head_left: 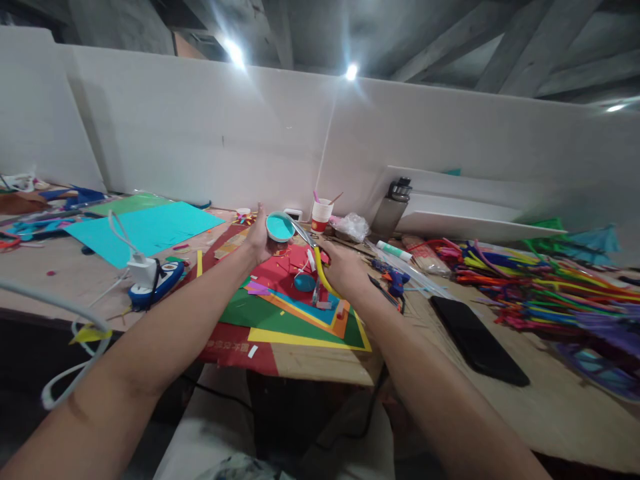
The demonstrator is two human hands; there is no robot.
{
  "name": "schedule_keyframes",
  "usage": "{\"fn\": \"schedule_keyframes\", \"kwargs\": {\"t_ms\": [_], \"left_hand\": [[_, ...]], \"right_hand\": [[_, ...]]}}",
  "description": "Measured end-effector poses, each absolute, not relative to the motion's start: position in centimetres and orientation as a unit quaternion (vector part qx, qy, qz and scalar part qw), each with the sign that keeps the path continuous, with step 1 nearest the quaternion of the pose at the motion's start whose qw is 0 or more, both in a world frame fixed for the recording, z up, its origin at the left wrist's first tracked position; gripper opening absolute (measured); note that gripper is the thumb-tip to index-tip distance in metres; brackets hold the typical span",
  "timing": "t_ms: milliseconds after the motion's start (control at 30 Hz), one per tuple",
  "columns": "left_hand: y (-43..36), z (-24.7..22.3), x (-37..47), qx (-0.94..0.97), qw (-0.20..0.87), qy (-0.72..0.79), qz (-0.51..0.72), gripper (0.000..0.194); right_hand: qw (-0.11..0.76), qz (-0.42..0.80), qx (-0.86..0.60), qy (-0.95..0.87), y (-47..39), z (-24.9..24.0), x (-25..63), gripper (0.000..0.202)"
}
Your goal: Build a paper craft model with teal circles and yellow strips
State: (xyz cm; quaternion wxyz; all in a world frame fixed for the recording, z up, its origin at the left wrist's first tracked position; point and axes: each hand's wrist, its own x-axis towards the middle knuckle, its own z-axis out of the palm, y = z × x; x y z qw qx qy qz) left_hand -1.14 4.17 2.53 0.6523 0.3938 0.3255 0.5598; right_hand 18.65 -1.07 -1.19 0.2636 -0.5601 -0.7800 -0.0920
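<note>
My left hand (259,235) is closed around the side of a small round white cup (280,227) whose face towards me is turquoise. My right hand (341,265) grips the yellow handles of a pair of scissors (323,270). Their metal blades point up and left at the cup's right rim; whether they touch it I cannot tell. Beneath both hands lies a stack of coloured paper, with a green sheet (240,309) and a yellow sheet (305,339) showing. On the stack are a blue oval piece (305,283) and purple scraps (259,288).
A turquoise sheet (150,227) and a blue power strip (163,283) lie left. Behind stand paper cups (321,217) and a bottle (390,210). To the right are a glue stick (394,251), a blue glue gun (397,281), a black phone (477,340) and pipe cleaners (530,280).
</note>
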Motion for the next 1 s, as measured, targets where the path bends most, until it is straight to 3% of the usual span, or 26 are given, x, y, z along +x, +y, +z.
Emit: {"fn": "schedule_keyframes", "kwargs": {"t_ms": [633,1000], "left_hand": [[4.5,2.2,-2.0,0.411,0.705,0.309,0.487,0.078],[3.4,2.6,-0.8,0.433,0.664,0.335,0.510,0.072]], "right_hand": [[0.261,-0.085,-0.553,-0.787,-1.1,-1.1,18.9,0.046],[0.282,-0.082,-0.559,-0.775,-0.9,-1.2,18.9,0.046]]}}
